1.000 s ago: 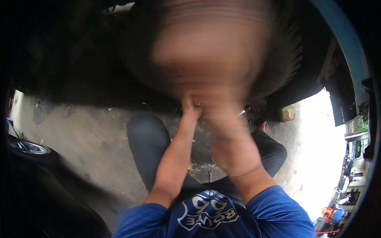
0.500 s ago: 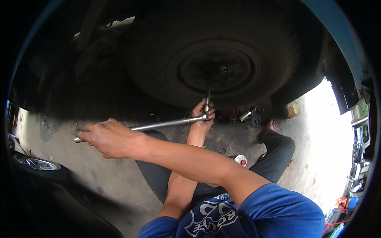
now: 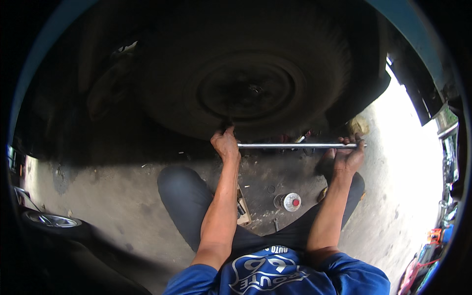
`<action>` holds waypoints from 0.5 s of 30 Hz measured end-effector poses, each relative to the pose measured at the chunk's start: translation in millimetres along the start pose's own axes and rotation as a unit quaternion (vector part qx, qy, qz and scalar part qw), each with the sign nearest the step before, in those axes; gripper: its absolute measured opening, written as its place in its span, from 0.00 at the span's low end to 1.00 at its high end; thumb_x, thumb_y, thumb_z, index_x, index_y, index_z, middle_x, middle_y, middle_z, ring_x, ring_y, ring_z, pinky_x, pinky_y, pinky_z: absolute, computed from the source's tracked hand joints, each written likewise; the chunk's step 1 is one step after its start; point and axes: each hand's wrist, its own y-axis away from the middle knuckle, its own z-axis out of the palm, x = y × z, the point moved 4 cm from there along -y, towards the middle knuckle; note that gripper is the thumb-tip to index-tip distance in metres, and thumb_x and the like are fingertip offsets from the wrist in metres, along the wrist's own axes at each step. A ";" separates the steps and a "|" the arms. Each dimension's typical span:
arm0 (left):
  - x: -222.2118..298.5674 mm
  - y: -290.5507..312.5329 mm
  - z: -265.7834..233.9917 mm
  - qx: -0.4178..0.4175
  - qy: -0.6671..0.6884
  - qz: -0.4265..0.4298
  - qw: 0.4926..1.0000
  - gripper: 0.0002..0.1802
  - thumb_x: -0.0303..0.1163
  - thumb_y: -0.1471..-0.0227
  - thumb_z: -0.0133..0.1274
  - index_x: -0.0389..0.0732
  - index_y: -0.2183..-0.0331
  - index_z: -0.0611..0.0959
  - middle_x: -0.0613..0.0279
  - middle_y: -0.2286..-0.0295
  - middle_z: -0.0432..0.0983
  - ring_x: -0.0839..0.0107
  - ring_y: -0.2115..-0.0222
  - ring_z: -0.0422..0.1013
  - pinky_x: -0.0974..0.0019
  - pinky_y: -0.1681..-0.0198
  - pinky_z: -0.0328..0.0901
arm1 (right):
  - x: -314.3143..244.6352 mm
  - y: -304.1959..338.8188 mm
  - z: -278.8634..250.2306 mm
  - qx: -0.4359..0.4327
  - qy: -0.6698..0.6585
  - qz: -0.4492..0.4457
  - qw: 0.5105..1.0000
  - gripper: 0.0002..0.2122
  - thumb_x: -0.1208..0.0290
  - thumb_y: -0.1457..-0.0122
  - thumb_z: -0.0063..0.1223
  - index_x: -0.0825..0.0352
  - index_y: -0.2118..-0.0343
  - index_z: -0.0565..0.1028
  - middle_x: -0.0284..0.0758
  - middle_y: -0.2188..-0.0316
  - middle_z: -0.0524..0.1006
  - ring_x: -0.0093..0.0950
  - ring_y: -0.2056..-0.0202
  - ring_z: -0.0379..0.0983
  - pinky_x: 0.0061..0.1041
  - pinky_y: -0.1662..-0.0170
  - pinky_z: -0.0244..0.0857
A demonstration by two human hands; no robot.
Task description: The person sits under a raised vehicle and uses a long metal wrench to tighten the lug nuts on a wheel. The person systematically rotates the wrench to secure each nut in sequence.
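The right hand (image 3: 348, 156) was closed over the outer end of a steel wrench bar (image 3: 295, 145). The bar ran level leftward to the left hand (image 3: 225, 145), apparently gripping its socket end beneath the dark wheel (image 3: 250, 88). Both forearms reached forward, elbows bent.

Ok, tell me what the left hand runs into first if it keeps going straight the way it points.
The left hand points up and away from the body, gripping one end of the metal bar. Going straight on, it would probably meet the dark tyre just above it first, though depth is hard to judge.
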 end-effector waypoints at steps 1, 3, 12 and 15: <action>1.1 1.7 1.4 0.009 -0.033 0.005 0.999 0.05 0.23 0.54 0.61 0.32 0.71 0.84 0.66 0.76 0.77 0.77 0.81 0.67 0.70 0.78 0.63 | 11.5 -12.7 -24.8 0.012 -0.014 0.022 1.000 0.15 0.59 0.28 0.34 0.65 0.59 0.69 0.34 0.72 0.67 0.28 0.71 0.61 0.36 0.61 0.62; 4.0 5.8 4.2 0.016 -0.059 0.024 0.998 0.07 0.22 0.54 0.61 0.30 0.69 0.84 0.63 0.74 0.79 0.76 0.77 0.68 0.70 0.71 0.63 | 33.8 -32.9 -67.9 0.070 -0.030 0.076 0.994 0.15 0.58 0.28 0.34 0.65 0.60 0.69 0.33 0.72 0.67 0.28 0.71 0.62 0.35 0.62 0.62; 18.3 14.5 14.4 0.019 -0.159 0.113 0.981 0.14 0.21 0.54 0.62 0.28 0.62 0.85 0.59 0.68 0.82 0.72 0.69 0.72 0.68 0.59 0.65 | 136.0 -60.9 -153.3 0.212 -0.047 0.261 0.941 0.06 0.68 0.32 0.33 0.61 0.62 0.65 0.32 0.75 0.68 0.29 0.75 0.65 0.40 0.63 0.68; 26.6 16.2 17.2 0.017 -0.192 0.136 0.972 0.16 0.22 0.54 0.62 0.28 0.60 0.85 0.54 0.66 0.84 0.69 0.67 0.75 0.66 0.57 0.66 | 183.9 -58.6 -190.3 0.260 -0.043 0.304 0.915 0.07 0.69 0.32 0.31 0.63 0.61 0.65 0.36 0.72 0.69 0.33 0.75 0.66 0.44 0.60 0.69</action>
